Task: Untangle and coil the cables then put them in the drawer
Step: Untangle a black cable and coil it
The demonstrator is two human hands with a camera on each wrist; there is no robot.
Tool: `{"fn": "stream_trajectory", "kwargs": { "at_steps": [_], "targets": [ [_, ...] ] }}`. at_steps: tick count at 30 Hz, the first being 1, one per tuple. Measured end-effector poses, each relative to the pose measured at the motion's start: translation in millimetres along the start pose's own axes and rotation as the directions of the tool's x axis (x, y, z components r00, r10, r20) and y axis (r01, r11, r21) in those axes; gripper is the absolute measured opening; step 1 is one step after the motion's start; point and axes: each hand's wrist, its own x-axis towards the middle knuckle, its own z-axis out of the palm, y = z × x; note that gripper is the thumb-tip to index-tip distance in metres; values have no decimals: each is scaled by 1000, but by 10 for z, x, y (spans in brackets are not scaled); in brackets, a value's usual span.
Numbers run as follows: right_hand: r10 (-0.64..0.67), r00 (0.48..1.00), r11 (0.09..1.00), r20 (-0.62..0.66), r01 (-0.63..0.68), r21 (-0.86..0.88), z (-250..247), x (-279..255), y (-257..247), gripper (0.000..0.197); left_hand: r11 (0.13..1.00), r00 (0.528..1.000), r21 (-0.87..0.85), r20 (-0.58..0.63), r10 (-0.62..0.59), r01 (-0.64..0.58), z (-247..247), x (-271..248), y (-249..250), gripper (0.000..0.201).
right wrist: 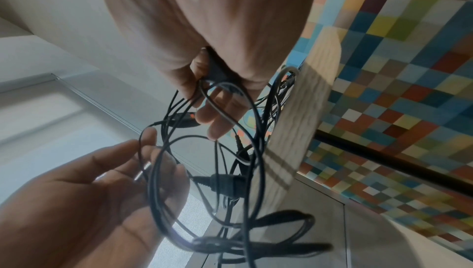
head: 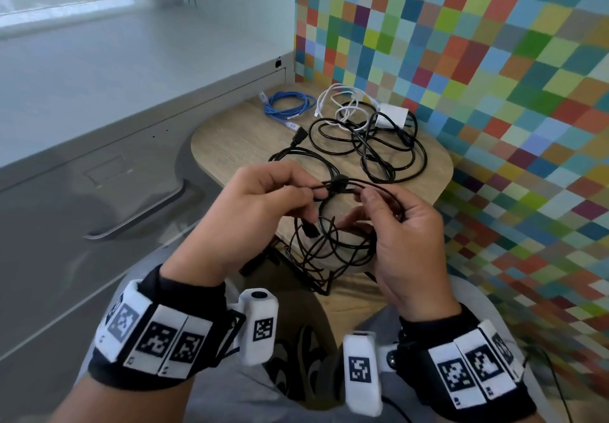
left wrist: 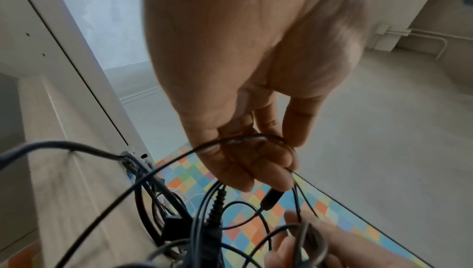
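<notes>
Left hand grip pinching thin black cable, right hand grip pinching its loops

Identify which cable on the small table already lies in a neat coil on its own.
The blue cable, at the table's far left corner; the white cable and black cables beside it overlap in a tangle.

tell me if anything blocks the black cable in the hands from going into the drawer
Yes. The thin black cable, held by the left hand and right hand, is still a loose tangle. The grey drawer on the left is closed, so it must be opened by its handle. Nothing else visible lies between them.
</notes>
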Motion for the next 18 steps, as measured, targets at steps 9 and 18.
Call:
{"fn": "stream_trajectory", "kwargs": {
  "at_steps": [9, 18],
  "targets": [
    [-49, 993, 997, 110, 56, -60, -2, -27, -38, 17, 914, 996, 397, 12, 83, -81, 94, -12, -7, 14],
    [35, 995, 998, -90, -30, 58, -64, 52, -1, 15, 959, 945, 132, -185, 271, -250, 32, -7, 28, 16]
  ]
}}
